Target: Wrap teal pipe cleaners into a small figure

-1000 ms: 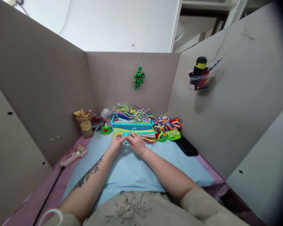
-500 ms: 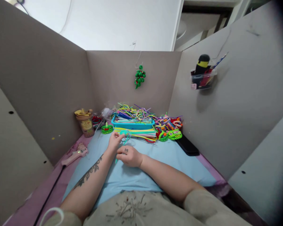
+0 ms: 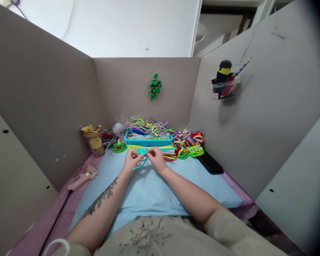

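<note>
From my station I see a grey-brown partition (image 3: pixel 125 92) standing behind the blue tray (image 3: pixel 149 143), and a light blue sheet (image 3: pixel 160 199) spread on the tray's near side. Fuzzy coloured stems (image 3: pixel 149 129) are heaped in the tray. Right of it and nearer me lies a black slab (image 3: pixel 210 163); left of it and nearer me, a pink corded tool (image 3: pixel 82 179), with a tan cup (image 3: pixel 92 142) farther back on that left side. My left hand (image 3: pixel 130 160) is just in front of the tray, fingers narrowed on a flat teal piece (image 3: pixel 142 152); my right hand (image 3: pixel 156 158) pinches its right edge. That piece sits between them, before the tray's near wall, a loose teal strand (image 3: pixel 138 167) trailing from it toward me
</note>
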`<state>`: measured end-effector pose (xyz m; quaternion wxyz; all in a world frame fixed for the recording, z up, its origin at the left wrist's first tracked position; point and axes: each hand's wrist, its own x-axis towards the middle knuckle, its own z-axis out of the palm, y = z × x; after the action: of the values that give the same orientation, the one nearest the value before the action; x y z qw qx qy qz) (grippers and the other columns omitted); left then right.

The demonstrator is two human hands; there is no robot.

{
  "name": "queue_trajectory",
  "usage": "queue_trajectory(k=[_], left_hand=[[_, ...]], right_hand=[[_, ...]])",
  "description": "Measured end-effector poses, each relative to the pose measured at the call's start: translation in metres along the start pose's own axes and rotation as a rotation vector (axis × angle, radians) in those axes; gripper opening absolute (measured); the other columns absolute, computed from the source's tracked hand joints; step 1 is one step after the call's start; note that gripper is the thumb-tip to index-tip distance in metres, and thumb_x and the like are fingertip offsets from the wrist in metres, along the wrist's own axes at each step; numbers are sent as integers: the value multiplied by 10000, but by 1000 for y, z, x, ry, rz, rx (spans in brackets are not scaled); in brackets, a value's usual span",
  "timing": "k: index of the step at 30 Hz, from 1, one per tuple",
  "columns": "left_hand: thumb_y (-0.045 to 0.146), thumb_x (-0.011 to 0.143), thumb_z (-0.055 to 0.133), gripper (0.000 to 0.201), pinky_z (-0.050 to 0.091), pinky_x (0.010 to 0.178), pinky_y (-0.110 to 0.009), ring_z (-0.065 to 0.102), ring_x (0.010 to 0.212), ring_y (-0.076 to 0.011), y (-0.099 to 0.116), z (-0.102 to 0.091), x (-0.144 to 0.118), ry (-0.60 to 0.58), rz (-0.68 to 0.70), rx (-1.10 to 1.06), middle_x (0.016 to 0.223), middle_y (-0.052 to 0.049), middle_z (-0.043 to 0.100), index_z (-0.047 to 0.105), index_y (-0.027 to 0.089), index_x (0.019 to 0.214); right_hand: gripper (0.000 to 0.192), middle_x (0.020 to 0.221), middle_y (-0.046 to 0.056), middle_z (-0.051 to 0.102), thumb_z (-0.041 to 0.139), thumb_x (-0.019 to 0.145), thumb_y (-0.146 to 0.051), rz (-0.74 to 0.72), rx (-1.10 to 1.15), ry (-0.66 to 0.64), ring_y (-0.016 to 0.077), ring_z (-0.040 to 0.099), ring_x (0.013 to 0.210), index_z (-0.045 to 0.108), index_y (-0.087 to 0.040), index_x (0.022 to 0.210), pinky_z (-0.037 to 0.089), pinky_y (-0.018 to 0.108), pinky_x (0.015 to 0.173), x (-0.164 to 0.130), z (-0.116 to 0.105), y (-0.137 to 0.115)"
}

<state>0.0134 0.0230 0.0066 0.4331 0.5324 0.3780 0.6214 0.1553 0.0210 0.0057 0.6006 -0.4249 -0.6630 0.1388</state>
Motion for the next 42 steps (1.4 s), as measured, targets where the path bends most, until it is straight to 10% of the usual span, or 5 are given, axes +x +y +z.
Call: queue_trajectory(k=[29,42], left_hand=[[252,566,720,360,253,452,-179,356,442,-51,6,-1,-5,-70,73,137,529,85,436,385,194,681],[247,587,703,342,240,450,-185,325,441,-52,5,-1,-6,-110,93,179,543,85,429,381,195,687]], right_hand=[[160,625,8,570,646,669,-298,96,76,-141,136,501,639,624,-159,593,386,252,609,5,-3,10],[273,489,-27,491,685,565,-392,382,265,-222,95,416,480,566,-154,509,329,234,493,9,4,20]])
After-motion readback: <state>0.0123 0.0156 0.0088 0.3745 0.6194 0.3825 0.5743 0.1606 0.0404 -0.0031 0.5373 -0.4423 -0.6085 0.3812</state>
